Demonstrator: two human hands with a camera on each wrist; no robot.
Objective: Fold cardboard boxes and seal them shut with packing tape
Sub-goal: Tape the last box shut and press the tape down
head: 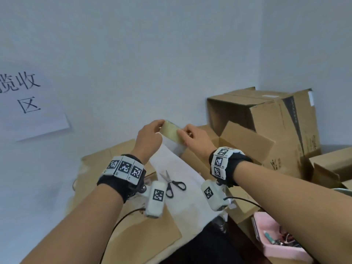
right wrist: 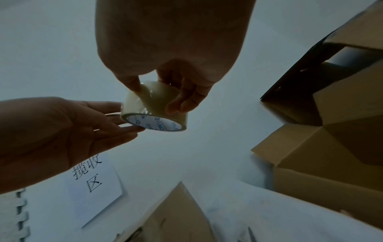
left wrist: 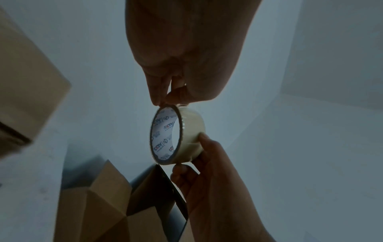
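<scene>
tape roll: the tape roll (head: 172,132) was held up in the air between both hands, above the counter (head: 182,168) and clear of every box.
left grip: the left hand (head: 150,136) pinched the roll's rim with thumb and fingertips, from about 9 o'clock of the roll in the head view.
right grip: the right hand (head: 196,138) curled its fingers around the outer band from about 3 o'clock, thumb pressed on the tape face, as if feeling for the loose end.
axis: the roll's open core ran roughly from 10 o'clock to 4 o'clock; both hands were equally near, touching it.
target: an open cardboard box (head: 245,149) stood at 4 o'clock of the roll, nearer the right hand, flaps up.
cutter: scissors (head: 172,182) lay on the counter at 6 o'clock.
judgement: the free end probably had to be peeled before any sealing.
</scene>
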